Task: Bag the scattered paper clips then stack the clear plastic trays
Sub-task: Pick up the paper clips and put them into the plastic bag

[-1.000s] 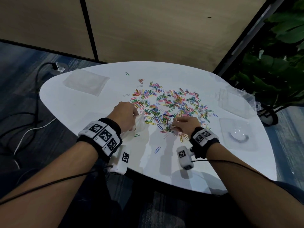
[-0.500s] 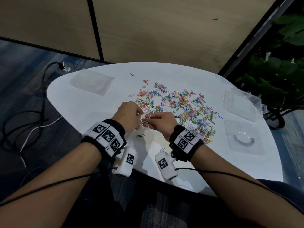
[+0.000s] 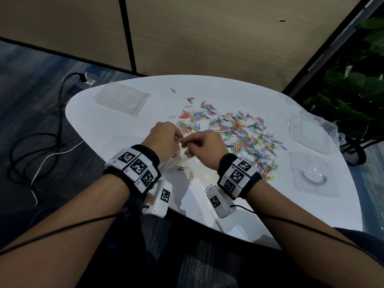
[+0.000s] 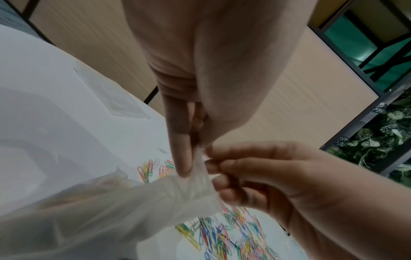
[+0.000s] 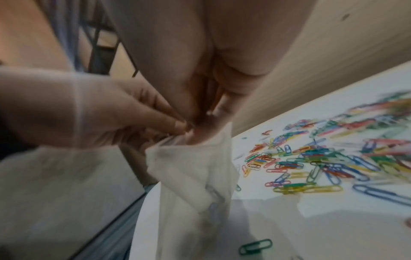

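Observation:
Many coloured paper clips (image 3: 232, 132) lie scattered over the middle of the white table (image 3: 116, 129). My two hands meet at the near edge of the pile. The left hand (image 3: 177, 139) pinches the mouth of a clear plastic bag (image 3: 176, 162) between thumb and finger, shown close up in the left wrist view (image 4: 193, 158). The right hand (image 3: 186, 145) has its curled fingers at the same rim (image 5: 200, 123) and pinches its other side. The bag (image 5: 195, 176) hangs down to the table with a few clips inside. Two clear plastic trays (image 3: 307, 132) (image 3: 313, 177) lie apart at the right.
A second clear bag (image 3: 122, 98) lies flat at the table's far left. Loose clips (image 3: 182, 168) lie beside the held bag, one green (image 5: 255, 246). Cables (image 3: 41, 146) trail on the floor at the left, and a plant (image 3: 353, 84) stands at the right.
My right hand left the clip pile, moved left to the left hand, and now holds the bag's mouth. The left hand stayed in place with the bag.

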